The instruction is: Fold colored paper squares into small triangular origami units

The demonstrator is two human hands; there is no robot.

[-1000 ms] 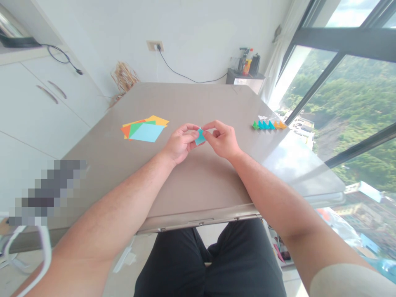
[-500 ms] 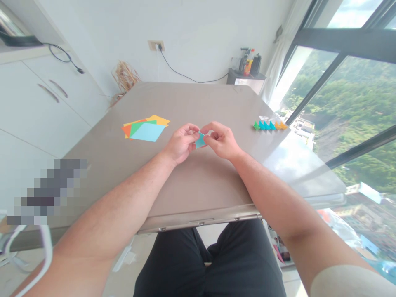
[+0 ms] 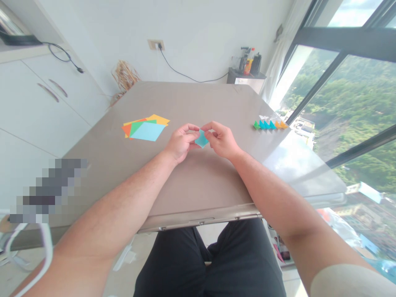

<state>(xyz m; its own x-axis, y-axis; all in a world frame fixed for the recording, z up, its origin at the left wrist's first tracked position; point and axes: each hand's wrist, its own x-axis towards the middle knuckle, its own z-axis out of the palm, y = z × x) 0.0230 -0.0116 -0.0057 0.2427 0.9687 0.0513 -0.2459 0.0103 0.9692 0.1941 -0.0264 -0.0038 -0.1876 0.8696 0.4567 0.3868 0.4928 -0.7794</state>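
Observation:
A small folded piece of light blue paper [image 3: 202, 140] is held above the table between both hands, one corner pointing down toward me. My left hand [image 3: 182, 142] pinches its left side between thumb and fingers. From the other side, my right hand [image 3: 220, 140] grips the right edge, thumb and index finger closed on it. Left of the hands lies a fanned pile of paper sheets [image 3: 147, 131] in light blue, green, orange and yellow. Off to the right stands a row of small folded paper pieces [image 3: 268, 125], green, blue and orange.
The brown table [image 3: 198, 185] fills the middle. A blurred-out dark object [image 3: 51, 187] sits at the table's left edge, with a white cable [image 3: 48, 247] below it. Windows [image 3: 349, 103] run along the right side. Bottles [image 3: 249, 64] stand on a small cabinet behind the table.
The blue paper has turned slightly and more of its face shows between the hands. My right fingers have shifted to its right edge. The pile and the row stay put.

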